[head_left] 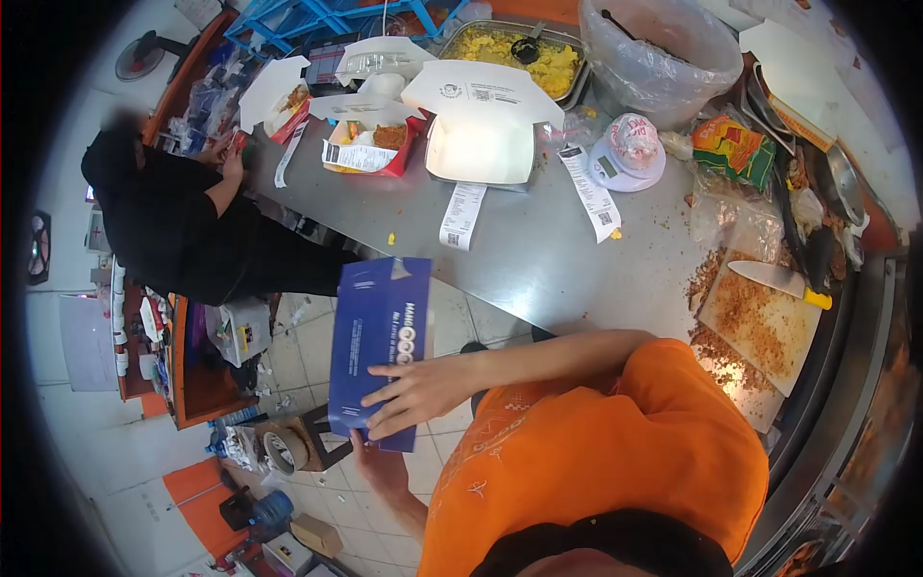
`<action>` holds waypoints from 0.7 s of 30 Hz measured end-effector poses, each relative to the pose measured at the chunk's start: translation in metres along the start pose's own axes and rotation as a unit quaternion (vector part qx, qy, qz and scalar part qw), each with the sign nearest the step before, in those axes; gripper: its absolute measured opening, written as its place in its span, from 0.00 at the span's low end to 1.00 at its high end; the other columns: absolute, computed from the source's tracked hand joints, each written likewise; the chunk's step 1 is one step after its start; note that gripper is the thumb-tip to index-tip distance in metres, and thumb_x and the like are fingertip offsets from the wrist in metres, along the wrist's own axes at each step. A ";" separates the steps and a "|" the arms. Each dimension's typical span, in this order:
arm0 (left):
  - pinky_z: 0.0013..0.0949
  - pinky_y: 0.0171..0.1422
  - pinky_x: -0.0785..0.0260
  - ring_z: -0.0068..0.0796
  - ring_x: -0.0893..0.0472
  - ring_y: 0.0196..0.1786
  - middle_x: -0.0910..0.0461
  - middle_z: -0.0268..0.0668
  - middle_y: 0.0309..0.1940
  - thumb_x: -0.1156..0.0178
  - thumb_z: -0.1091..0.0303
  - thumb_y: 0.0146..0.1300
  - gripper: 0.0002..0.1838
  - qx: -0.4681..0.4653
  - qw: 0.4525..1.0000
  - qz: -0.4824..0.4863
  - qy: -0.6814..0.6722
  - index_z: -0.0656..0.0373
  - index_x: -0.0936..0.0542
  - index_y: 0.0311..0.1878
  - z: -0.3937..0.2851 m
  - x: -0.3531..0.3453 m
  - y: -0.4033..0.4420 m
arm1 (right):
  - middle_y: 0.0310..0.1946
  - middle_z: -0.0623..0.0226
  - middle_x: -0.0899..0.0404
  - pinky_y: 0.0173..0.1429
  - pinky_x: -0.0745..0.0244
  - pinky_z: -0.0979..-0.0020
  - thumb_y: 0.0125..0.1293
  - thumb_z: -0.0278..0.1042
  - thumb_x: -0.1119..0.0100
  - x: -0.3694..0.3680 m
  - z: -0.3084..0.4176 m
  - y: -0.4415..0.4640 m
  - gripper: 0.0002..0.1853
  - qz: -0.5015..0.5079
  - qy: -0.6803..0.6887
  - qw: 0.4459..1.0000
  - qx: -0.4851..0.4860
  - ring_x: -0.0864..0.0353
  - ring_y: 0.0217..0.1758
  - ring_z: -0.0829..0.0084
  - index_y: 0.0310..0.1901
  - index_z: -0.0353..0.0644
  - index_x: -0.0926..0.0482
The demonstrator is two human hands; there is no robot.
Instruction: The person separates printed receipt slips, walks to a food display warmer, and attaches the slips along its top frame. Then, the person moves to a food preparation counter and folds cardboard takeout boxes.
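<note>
A dark blue cardboard box (370,322) with white lettering and round pictures is held up off the front edge of the steel table. My left hand (380,469) grips its lower end, the thumb on the near face and the other fingers partly hidden. Across the printed face lies my right hand (415,394), fingers spread and flat against the cardboard. On the table beyond, an open white carton (481,149) has a receipt (462,216) in front. To its left is a red-and-white carton (389,159) with fried food and a receipt on it.
A digital scale (615,173) carries a wrapped round item. Behind are a tray of yellow food (481,48) and a plastic-lined tub (663,67). At right, a knife (769,277) lies on a crumb-covered cutting board (760,332). A person in black (183,212) stands at left.
</note>
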State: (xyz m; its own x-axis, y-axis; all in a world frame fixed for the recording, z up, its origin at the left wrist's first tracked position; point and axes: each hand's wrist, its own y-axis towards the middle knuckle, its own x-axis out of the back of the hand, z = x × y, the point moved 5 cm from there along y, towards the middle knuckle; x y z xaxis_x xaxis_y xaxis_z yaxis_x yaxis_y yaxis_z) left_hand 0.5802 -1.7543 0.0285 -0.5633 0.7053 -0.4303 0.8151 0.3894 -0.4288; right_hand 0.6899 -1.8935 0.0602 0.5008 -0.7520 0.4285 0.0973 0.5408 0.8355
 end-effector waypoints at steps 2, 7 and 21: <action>0.42 0.61 0.38 0.35 0.30 0.58 0.30 0.39 0.56 0.51 0.56 0.66 0.24 -0.009 0.999 -0.012 0.043 0.61 0.35 0.59 0.002 0.007 -0.003 | 0.51 0.64 0.25 0.57 0.28 0.60 0.59 0.26 0.47 -0.007 -0.004 -0.005 0.17 -0.051 0.130 0.988 -0.065 0.23 0.52 0.66 0.52 0.43 0.29; 0.33 0.61 0.41 0.29 0.31 0.56 0.29 0.39 0.53 0.51 0.61 0.67 0.21 -0.184 0.937 -0.085 0.285 0.65 0.32 0.57 0.016 0.049 -0.005 | 0.49 0.64 0.24 0.54 0.27 0.67 0.54 0.23 0.44 -0.026 -0.005 -0.007 0.14 -0.167 0.296 0.922 -0.188 0.22 0.49 0.64 0.43 0.42 0.26; 0.27 0.50 0.25 0.29 0.22 0.45 0.24 0.40 0.43 0.52 0.74 0.65 0.11 -0.046 0.826 0.100 -0.553 0.66 0.31 0.49 0.066 0.044 0.005 | 0.41 0.57 0.22 0.55 0.33 0.58 0.49 0.32 0.36 -0.061 0.004 0.007 0.07 -0.030 0.307 0.928 -0.207 0.24 0.48 0.60 0.27 0.39 0.23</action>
State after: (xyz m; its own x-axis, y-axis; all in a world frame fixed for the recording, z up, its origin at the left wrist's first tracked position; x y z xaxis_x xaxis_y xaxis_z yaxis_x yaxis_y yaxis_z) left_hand 0.5505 -1.7610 -0.0452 -0.1529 -0.1909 -0.9696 0.8848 0.4105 -0.2204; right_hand 0.6565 -1.8457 0.0419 0.8674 -0.4976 0.0026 0.3995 0.6996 0.5925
